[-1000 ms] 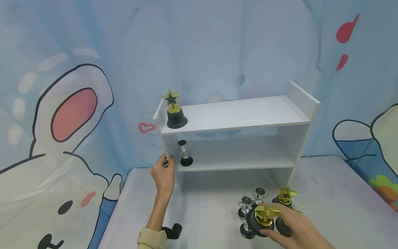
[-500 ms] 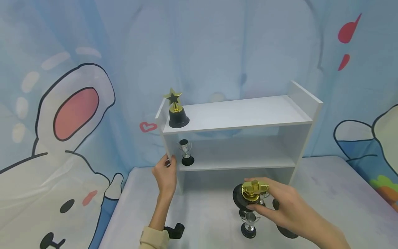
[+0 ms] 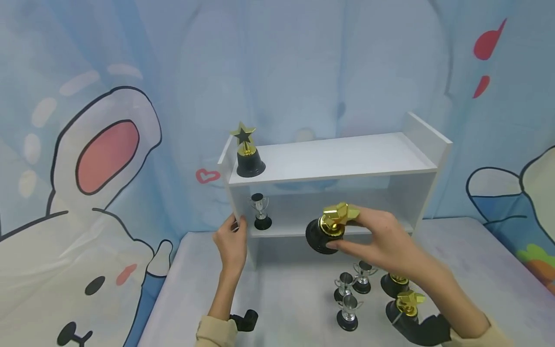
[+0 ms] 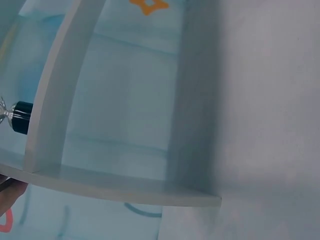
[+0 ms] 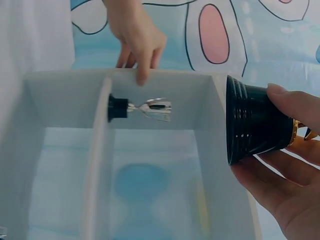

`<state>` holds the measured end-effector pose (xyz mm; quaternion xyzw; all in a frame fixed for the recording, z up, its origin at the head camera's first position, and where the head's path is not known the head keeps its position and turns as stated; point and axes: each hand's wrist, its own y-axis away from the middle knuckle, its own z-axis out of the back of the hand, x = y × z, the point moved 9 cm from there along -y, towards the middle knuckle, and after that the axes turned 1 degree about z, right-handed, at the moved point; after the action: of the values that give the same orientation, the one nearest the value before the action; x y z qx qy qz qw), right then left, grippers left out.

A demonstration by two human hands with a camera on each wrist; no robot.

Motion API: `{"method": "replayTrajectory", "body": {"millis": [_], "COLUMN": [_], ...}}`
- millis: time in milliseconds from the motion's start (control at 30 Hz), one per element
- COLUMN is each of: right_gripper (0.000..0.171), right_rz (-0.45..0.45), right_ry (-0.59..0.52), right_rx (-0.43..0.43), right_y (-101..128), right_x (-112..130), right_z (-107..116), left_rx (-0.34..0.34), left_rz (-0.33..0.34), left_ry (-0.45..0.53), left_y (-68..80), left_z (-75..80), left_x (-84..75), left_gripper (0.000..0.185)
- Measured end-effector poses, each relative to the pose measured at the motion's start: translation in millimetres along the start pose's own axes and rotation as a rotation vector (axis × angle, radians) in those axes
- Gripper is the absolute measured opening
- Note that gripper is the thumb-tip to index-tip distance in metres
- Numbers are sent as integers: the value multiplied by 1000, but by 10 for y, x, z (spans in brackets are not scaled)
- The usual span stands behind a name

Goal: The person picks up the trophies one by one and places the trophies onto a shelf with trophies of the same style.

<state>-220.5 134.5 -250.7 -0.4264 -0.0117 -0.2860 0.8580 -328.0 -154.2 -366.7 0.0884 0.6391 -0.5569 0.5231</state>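
Curled round the left side of the shelf (image 3: 331, 179), the left hand (image 3: 231, 245) gripped its front edge, level with the middle board (image 3: 295, 221). Near the front left corner of the top board (image 3: 334, 153), a star trophy (image 3: 250, 165) stood upright. Below it, near the middle board's front left corner, a silver cup (image 3: 261, 211) also stood upright. Further right, the right hand (image 3: 387, 242) pinched a gold trophy (image 3: 324, 236) between thumb and fingers, holding it tilted in the air before the middle board's front edge, black base to the left, gold top to the right. On the table (image 3: 295, 308), before the shelf's right half, three more cups (image 3: 348, 308) stood close together. Just right of them, near the foot of the shelf's right side, were two more trophies (image 3: 393, 287) with gold tops, the rear one partly hidden by the right arm (image 3: 446, 289).
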Motion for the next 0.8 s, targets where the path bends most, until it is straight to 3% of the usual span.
{"method": "replayTrajectory", "body": {"millis": [300,533,800], "right_gripper": [48,42,42], "right_rz": [62,-65,-158], "right_ry": [-2,-49,-15], "right_rx": [19,78,124], "right_y": [-563,-885,-1093], "right_x": [-56,-219,-318], "right_z": [20,-59,-145], "left_rx": [3,12,33], "left_rz": [5,-7,5], "left_ry": [0,-10,-9], "left_y": [-20,-18,-31], "left_z": [3,0,-17], "left_x": [7,5,28], "left_gripper": [22,21,21]}}
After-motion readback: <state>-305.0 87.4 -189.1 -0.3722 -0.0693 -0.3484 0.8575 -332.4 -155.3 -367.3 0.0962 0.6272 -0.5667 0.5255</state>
